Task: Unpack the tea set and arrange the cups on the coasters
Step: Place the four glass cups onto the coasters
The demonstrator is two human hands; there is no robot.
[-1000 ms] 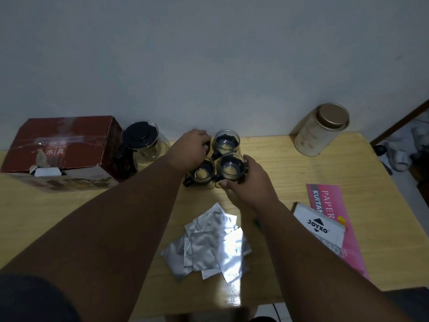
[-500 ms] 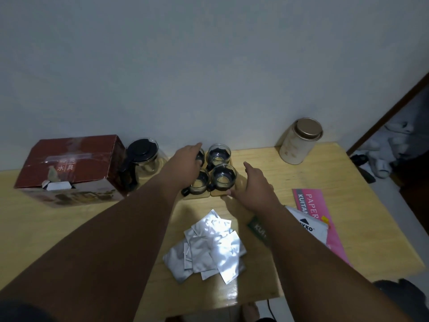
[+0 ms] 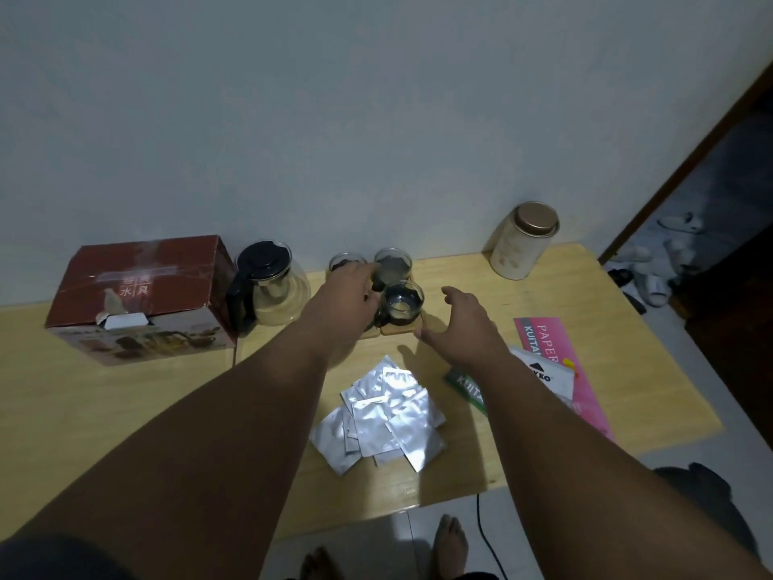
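Right hand (image 3: 464,324) has lifted off the front cup (image 3: 403,301) and hovers spread, empty, at its four o'clock; left hand (image 3: 347,295) still covers the nine o'clock cups on the coasters (image 3: 403,328). Arrangement looks nearly finished.

left arm: bare, stretched forward from lower left | left hand (image 3: 347,297): palm down, fingers curled loosely, knuckles up, grip cannot be told | right arm: bare, stretched forward from lower right | right hand (image 3: 462,324): palm down, fingers spread and slightly bent, holding nothing | 2 hands apart | bare feet below
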